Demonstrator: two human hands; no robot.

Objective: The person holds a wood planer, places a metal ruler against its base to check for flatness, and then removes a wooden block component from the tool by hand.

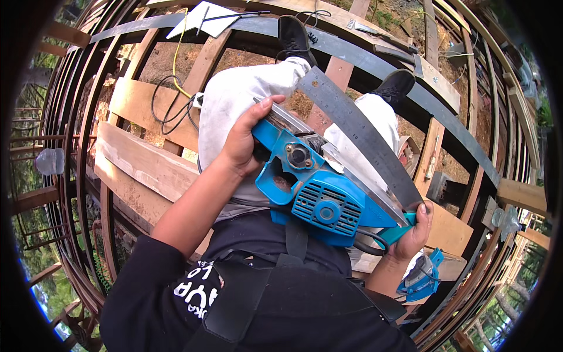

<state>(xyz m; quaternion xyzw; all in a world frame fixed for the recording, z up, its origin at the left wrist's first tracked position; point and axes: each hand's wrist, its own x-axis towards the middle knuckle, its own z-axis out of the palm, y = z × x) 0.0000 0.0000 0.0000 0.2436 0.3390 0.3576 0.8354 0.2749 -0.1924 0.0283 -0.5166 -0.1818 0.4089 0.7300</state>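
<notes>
I hold a blue electric planer (328,205) sideways across my lap, its metal sole edge uppermost. My left hand (246,138) is closed around its upper-left end, thumb along the metal edge. My right hand (410,234) is closed on the lower-right end, by a teal piece (393,233), and on the end of a dark steel rule (363,144). The rule stands along the planer's sole and rises diagonally between my legs; whether it touches the blade is unclear. The planer's black cord (372,246) loops below my right hand.
Wooden boards (143,176) and metal beams (451,123) surround my legs, with gaps over the ground. A white square sheet (187,23), a yellow cord (179,58), hammer-like tools (393,54) and another blue power tool (425,273) lie about. Trees show at both rims.
</notes>
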